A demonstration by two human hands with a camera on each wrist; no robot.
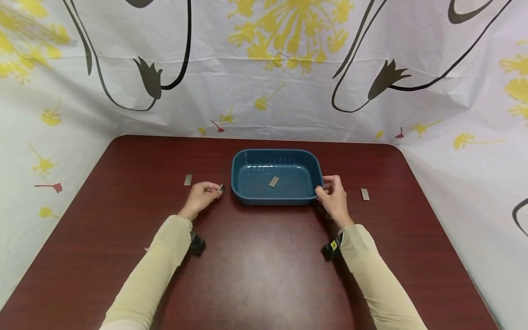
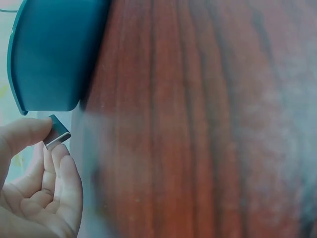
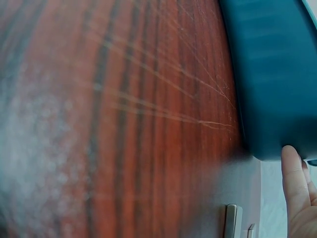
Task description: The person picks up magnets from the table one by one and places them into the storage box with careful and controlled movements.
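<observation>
My left hand pinches a small flat metal block between thumb and fingertips, just left of a blue plastic tray. The left wrist view shows the block's shiny edge below the tray's end wall. At the tray's front right corner, my right hand grips the rim, with the thumb at the front and fingers along the right side. Some of those fingers are hidden. A similar metal block lies inside the tray, tilted on its floor.
One metal block lies on the dark red table left of the tray, another block to its right. A further block lies close to my right hand. A patterned white cloth hangs behind the table.
</observation>
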